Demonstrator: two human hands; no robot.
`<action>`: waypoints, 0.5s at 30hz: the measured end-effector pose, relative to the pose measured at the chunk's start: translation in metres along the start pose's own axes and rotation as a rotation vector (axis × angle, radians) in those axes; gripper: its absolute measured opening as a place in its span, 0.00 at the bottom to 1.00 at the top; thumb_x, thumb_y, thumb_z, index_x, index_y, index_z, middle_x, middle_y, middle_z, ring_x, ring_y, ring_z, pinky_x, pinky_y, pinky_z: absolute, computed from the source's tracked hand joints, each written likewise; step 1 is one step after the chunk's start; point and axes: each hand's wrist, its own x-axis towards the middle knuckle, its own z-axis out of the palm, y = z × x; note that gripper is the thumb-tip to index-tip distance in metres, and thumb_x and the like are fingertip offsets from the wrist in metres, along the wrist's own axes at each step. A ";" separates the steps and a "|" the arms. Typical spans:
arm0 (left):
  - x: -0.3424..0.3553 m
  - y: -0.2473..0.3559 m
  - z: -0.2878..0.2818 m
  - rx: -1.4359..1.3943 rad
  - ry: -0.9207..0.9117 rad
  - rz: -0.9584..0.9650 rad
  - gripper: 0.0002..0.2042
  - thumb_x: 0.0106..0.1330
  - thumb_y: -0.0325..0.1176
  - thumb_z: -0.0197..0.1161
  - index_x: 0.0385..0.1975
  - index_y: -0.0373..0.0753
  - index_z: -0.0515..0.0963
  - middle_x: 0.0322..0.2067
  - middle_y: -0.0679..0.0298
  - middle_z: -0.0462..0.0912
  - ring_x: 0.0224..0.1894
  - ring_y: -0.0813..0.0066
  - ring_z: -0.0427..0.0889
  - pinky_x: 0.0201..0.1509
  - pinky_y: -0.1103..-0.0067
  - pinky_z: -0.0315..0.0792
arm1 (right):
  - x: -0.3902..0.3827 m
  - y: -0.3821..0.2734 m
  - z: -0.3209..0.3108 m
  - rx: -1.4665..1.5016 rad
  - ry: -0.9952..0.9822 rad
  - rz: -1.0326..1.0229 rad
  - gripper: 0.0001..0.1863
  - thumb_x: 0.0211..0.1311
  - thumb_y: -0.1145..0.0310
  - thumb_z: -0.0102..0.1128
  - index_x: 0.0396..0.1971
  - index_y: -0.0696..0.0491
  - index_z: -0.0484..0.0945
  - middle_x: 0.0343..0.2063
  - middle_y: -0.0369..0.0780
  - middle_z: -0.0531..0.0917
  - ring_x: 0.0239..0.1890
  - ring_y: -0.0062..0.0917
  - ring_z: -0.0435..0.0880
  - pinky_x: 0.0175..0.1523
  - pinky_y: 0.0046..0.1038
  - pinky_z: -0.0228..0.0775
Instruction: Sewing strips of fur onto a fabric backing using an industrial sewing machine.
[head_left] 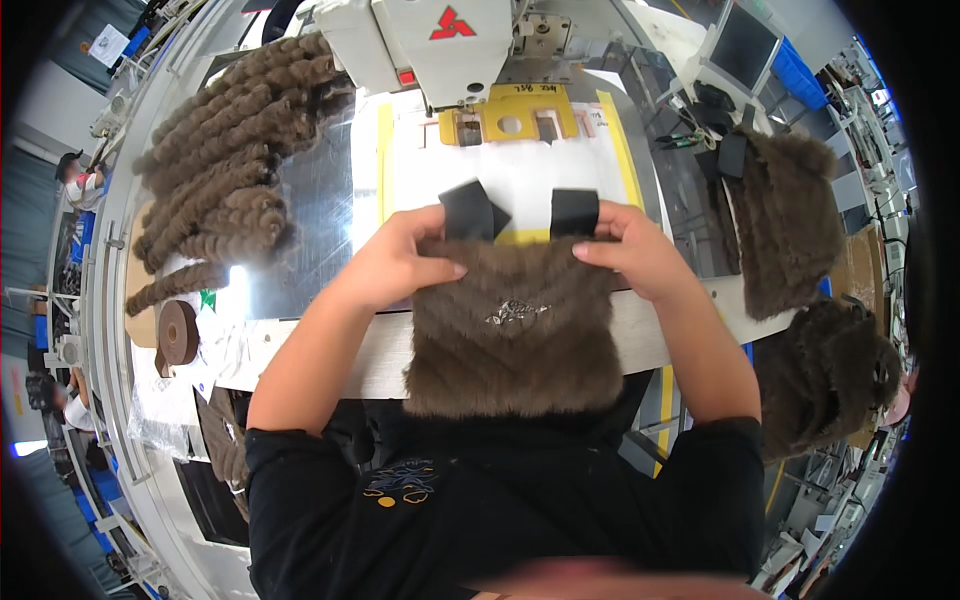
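Illumination is bright and broadly even at the center. Glare on the metal sheet (315,215) peaks at its lower left. Straight edges bend near the dark periphery. The fur panel (515,350) is in focus; a pinkish shape (600,583) along the lower edge is blurred.

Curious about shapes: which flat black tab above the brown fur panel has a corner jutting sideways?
The left flat black tab, by the left hand: its point faces the right tab, which looks rectangular.
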 end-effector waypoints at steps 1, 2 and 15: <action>0.007 -0.002 -0.001 -0.012 -0.002 0.008 0.19 0.57 0.21 0.70 0.51 0.33 0.82 0.39 0.65 0.85 0.43 0.78 0.81 0.53 0.78 0.74 | 0.008 0.002 -0.003 0.008 -0.019 -0.004 0.19 0.62 0.77 0.66 0.54 0.59 0.81 0.44 0.39 0.87 0.45 0.19 0.85 0.54 0.24 0.76; 0.016 -0.003 -0.002 -0.067 0.010 -0.027 0.19 0.59 0.22 0.70 0.52 0.33 0.82 0.41 0.65 0.86 0.44 0.78 0.81 0.53 0.78 0.75 | 0.016 0.002 -0.004 0.001 0.009 -0.004 0.20 0.63 0.77 0.66 0.55 0.59 0.80 0.46 0.39 0.87 0.47 0.20 0.85 0.56 0.25 0.76; 0.078 -0.009 -0.042 -0.104 0.358 -0.060 0.27 0.60 0.24 0.69 0.60 0.24 0.74 0.31 0.62 0.84 0.31 0.78 0.80 0.37 0.80 0.74 | 0.058 -0.011 -0.051 -0.144 0.444 -0.103 0.07 0.67 0.68 0.67 0.37 0.57 0.84 0.29 0.34 0.84 0.29 0.16 0.80 0.30 0.22 0.72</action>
